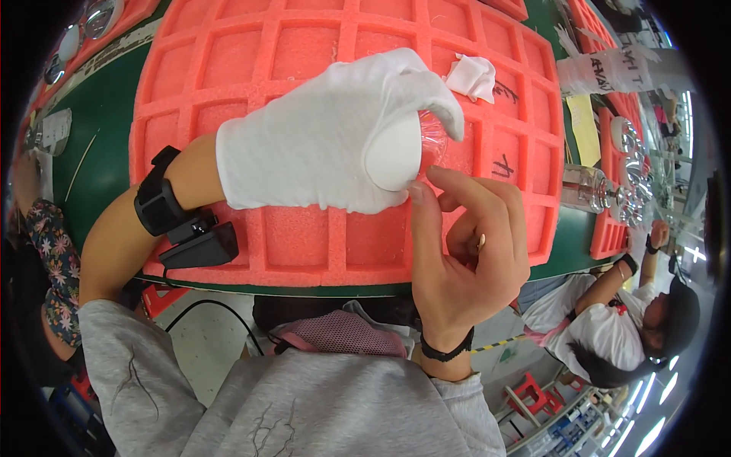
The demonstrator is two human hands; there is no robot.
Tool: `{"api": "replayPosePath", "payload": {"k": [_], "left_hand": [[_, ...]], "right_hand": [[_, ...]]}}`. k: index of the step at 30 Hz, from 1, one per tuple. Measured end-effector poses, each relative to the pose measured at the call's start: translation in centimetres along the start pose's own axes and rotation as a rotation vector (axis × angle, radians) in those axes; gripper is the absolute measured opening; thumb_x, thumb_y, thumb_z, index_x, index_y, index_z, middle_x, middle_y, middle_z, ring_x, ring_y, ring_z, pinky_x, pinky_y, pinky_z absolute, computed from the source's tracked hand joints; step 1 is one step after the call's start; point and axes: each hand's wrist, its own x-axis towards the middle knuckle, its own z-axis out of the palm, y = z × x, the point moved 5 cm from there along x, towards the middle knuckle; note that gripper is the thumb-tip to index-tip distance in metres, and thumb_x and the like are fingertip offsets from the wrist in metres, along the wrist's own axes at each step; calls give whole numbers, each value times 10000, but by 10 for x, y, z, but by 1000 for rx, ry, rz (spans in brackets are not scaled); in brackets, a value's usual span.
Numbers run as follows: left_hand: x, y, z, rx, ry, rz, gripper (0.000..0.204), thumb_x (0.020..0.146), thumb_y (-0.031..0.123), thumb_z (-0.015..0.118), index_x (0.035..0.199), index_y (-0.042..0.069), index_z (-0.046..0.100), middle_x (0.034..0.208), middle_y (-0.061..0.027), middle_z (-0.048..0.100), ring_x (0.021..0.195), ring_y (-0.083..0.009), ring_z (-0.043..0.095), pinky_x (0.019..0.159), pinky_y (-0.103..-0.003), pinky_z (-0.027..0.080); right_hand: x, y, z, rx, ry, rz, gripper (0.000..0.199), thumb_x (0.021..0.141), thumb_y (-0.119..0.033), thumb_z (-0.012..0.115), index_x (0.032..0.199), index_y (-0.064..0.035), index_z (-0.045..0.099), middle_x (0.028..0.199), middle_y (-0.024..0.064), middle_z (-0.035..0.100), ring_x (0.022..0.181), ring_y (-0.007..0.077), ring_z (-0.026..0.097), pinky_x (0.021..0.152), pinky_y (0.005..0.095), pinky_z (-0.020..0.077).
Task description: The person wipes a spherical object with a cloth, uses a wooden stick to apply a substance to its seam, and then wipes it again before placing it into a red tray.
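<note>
My left hand (327,137), in a white glove, is closed around a clear ribbed piece (433,135) with a smooth, round white face (393,156). The gloved fingers curl over its far side, and the thumb side lies along its near edge. My right hand (476,240) is bare. Its thumb and forefinger come together in a pinch close to the near edge of the white face; whatever lies between the tips is too small to make out. Both hands are above a pink foam tray (295,238) with square pockets. A crumpled white cloth (472,78) rests on the tray beyond my left fingertips.
The tray lies on a green table (99,171). Right of it are a yellow sheet (583,129), clear glassware (586,186) and another pink foam tray (609,236). A co-worker (609,320) in white is at the right; a floral sleeve (53,244) shows at the left.
</note>
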Motion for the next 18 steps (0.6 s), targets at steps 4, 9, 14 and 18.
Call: {"api": "replayPosePath", "payload": {"k": [4,9,14,18], "left_hand": [[-3,0,1,6,26,5,483,628,13,790,1071,113,623,1094,-78,604,1023,-308,620,855,-386,533],[-4,0,0,-24,40,21,467,651,17,779,1077,119,620,1086,-74,601,1008,-310,621,833,-393,529],[-3,1,0,-11,94,81,462,666,39,788,1084,129,614,1078,-71,599,1000,-315,623,813,-396,526],[-4,4,0,65,123,149,450,683,66,799,1086,140,611,1069,-71,596,999,-315,624,797,-400,523]], "right_hand": [[0,-7,0,-66,21,-35,225,762,64,807,959,-22,741,815,7,642,486,12,330,463,211,228],[2,-16,4,-135,-5,-14,165,785,67,780,908,-15,707,784,-1,619,502,15,348,466,202,239],[7,-12,9,-66,-52,74,118,846,52,735,874,-13,641,770,-27,572,575,2,388,480,183,272],[6,-5,8,-27,-192,203,179,838,41,738,942,-23,606,820,43,561,579,105,490,488,260,402]]}}
